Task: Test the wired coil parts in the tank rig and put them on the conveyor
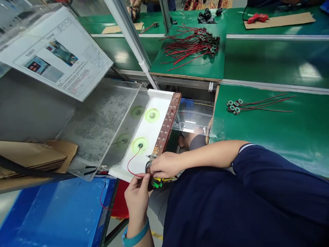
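My left hand (138, 193) pinches a thin red wire (130, 164) between thumb and fingertips. From there the wire curves up to a small round component (140, 145) seated in the lower yellow-green ring (144, 140) on a white board (156, 101). My right hand (166, 164) is closed at the near end of a brown strip with metal studs (167, 125). A black lead and a clear piece show by its fingers; what they grip is hidden. Just below sit green clips (157, 183) and yellow wires, partly covered by my hands.
Clear acrylic panels (120, 127) stand left of the board. A cluster of small round parts with red wires (233, 106) lies on the green table at right, with a larger pile (195, 44) behind. At lower left are a blue bin (59, 209) and cardboard (33, 157).
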A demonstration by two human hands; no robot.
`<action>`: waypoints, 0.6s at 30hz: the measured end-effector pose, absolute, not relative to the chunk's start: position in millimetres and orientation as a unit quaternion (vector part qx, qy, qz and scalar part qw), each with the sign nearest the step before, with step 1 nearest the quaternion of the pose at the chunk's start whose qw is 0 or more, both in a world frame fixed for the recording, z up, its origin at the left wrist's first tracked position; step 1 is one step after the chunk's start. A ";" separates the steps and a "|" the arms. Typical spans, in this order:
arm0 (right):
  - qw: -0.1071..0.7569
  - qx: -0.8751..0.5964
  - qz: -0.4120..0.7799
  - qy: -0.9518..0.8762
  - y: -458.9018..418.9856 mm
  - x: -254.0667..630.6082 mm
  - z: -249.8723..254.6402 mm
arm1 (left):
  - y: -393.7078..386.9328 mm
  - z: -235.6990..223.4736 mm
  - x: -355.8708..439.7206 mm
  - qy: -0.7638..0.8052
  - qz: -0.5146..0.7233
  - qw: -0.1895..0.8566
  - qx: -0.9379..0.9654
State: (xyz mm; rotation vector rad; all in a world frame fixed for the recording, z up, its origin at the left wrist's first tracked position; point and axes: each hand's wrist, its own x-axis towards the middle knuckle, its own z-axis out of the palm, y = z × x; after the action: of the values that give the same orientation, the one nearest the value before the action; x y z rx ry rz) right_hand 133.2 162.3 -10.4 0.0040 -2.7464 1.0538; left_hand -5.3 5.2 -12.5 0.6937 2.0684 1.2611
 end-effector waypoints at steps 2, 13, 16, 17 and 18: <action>0.079 -0.006 0.356 -0.931 159.2 130.3 -9.5 | 5.1 -11.1 -5.0 0.775 0.478 0.309 0.275; 0.011 -0.040 0.357 -0.933 158.1 124.8 -5.6 | 3.9 -11.6 -6.4 0.758 0.474 0.310 0.324; 0.025 -0.033 0.329 -0.944 157.1 124.9 -7.0 | 2.6 -13.0 -7.3 0.754 0.472 0.317 0.329; 0.031 -0.030 0.315 -0.948 156.8 125.1 -7.6 | 2.1 -13.7 -7.7 0.753 0.468 0.318 0.335; 0.036 -0.027 0.302 -0.952 156.5 125.5 -8.1 | 1.6 -14.3 -8.1 0.753 0.464 0.317 0.344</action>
State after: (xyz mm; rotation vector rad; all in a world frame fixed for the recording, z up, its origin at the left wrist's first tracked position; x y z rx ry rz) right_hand 125.5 156.5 -8.1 -0.0838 -2.9247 0.9262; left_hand -8.1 1.6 -14.3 0.9043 1.9810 1.2204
